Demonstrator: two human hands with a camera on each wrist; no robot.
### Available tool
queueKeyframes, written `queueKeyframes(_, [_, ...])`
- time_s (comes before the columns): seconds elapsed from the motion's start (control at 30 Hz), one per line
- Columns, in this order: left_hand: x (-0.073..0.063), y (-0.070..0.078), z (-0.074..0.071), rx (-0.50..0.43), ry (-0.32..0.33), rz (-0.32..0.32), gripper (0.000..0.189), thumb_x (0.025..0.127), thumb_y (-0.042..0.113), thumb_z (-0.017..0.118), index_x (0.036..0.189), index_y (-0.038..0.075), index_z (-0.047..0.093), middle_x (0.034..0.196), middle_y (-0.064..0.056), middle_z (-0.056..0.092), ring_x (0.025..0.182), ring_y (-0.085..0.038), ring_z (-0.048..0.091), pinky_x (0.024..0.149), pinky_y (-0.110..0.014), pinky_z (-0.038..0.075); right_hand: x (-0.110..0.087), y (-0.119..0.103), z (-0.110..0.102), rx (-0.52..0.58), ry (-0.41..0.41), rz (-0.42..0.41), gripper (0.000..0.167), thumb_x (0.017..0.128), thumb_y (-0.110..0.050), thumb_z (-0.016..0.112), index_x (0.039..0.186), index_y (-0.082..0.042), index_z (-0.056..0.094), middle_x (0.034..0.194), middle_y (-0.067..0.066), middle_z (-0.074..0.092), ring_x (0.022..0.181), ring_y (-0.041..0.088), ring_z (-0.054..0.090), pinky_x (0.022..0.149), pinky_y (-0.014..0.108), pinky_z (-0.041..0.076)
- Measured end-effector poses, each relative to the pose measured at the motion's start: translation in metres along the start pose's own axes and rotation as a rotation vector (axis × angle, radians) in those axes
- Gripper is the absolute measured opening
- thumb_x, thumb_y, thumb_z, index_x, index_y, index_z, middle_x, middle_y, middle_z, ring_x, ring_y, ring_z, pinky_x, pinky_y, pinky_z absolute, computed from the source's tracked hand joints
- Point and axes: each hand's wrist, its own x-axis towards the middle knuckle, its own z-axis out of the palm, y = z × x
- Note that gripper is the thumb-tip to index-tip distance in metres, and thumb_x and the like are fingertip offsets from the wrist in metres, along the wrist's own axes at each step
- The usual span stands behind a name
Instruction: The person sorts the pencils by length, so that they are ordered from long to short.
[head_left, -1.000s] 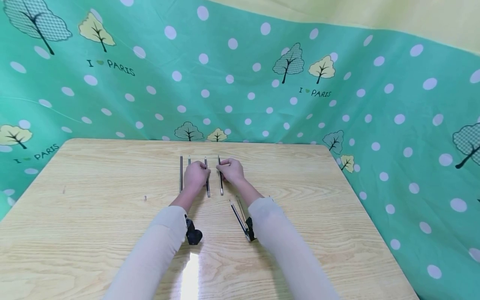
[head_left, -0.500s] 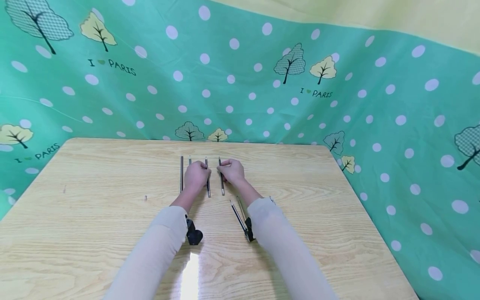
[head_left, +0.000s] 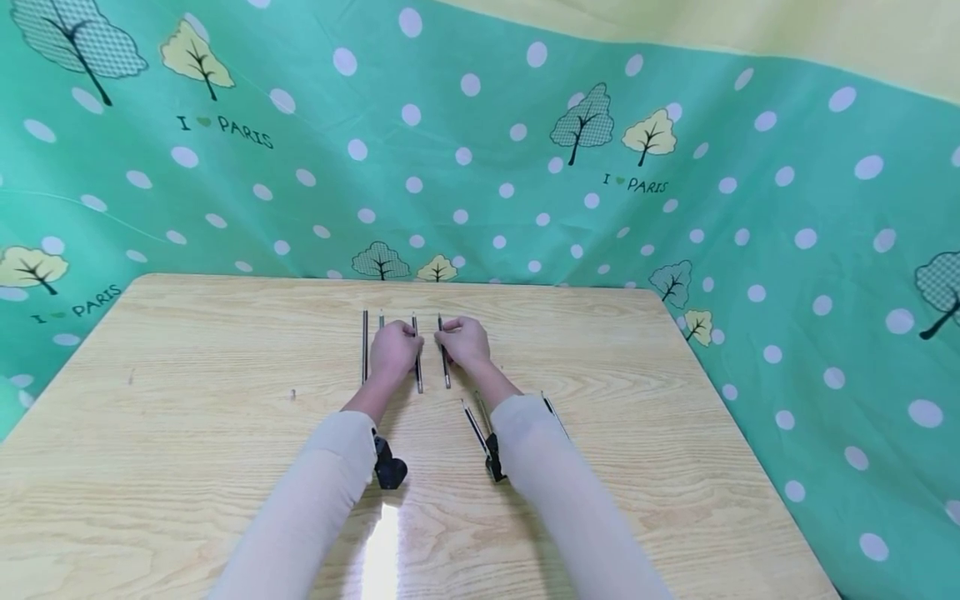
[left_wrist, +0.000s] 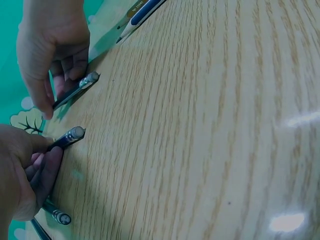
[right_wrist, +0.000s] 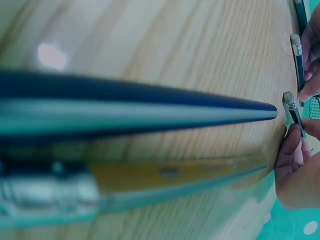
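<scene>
Near the far table edge, my left hand (head_left: 392, 348) pinches a dark pencil (head_left: 419, 379) between thumb and fingers. Just right of it, my right hand (head_left: 467, 342) pinches another dark pencil (head_left: 447, 375), roughly parallel to the first with a small gap. Their eraser ends point toward me; the left one's silver-banded eraser (left_wrist: 75, 133) shows in the left wrist view. To the left lie a long dark pencil (head_left: 365, 346) and a greenish pencil (head_left: 382, 319), the latter mostly hidden behind my left hand. All these stand side by side in a row.
By my right forearm lie a dark-and-white pencil (head_left: 474, 427) and a yellow-brown pencil (head_left: 483, 410), partly covered by the wrist camera (head_left: 495, 458). Another pencil (head_left: 555, 414) lies beyond that sleeve. A dotted green cloth (head_left: 465, 183) hangs behind the wooden table (head_left: 187, 400).
Both hands keep their grip almost in place. The near end of the right hand's pencil has turned slightly right. My right forearm has shifted a little left, uncovering more of the pencil beyond it.
</scene>
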Motion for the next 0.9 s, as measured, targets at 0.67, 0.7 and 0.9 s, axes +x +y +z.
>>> queueKeyframes(0.67, [0.0000, -0.0001, -0.0018, 0.017, 0.009, 0.012, 0.023, 0.090, 0.018, 0.058, 0.108, 0.003, 0.062, 0.106, -0.012, 0.067, 0.073, -0.019, 0.063, 0.060, -0.025, 0.050, -0.0020, 0.0014, 0.0036, -0.135, 0.064, -0.079, 0.019, 0.086, -0.029, 0.066, 0.100, -0.017, 0.066, 0.100, 0.000, 0.067, 0.077, 0.014, 0.059, 0.061, 0.024, 0.042])
queueKeyframes(0.7, [0.0001, -0.0003, -0.0018, 0.018, 0.009, 0.011, 0.023, 0.090, 0.018, 0.058, 0.108, 0.003, 0.062, 0.106, -0.012, 0.067, 0.074, -0.020, 0.063, 0.060, -0.026, 0.050, -0.0021, 0.0014, 0.0037, -0.136, 0.064, -0.078, 0.019, 0.086, -0.029, 0.066, 0.100, -0.016, 0.066, 0.101, 0.000, 0.067, 0.078, 0.015, 0.059, 0.062, 0.024, 0.042])
queueKeyframes(0.9, [0.0014, -0.0014, -0.0003, 0.009, 0.011, 0.006, 0.024, 0.089, 0.018, 0.060, 0.108, 0.004, 0.062, 0.107, -0.011, 0.067, 0.073, -0.020, 0.064, 0.061, -0.026, 0.051, -0.0022, 0.0009, 0.0039, -0.150, 0.070, -0.078, 0.018, 0.086, -0.030, 0.066, 0.099, -0.017, 0.066, 0.104, 0.000, 0.067, 0.083, 0.016, 0.060, 0.064, 0.025, 0.042])
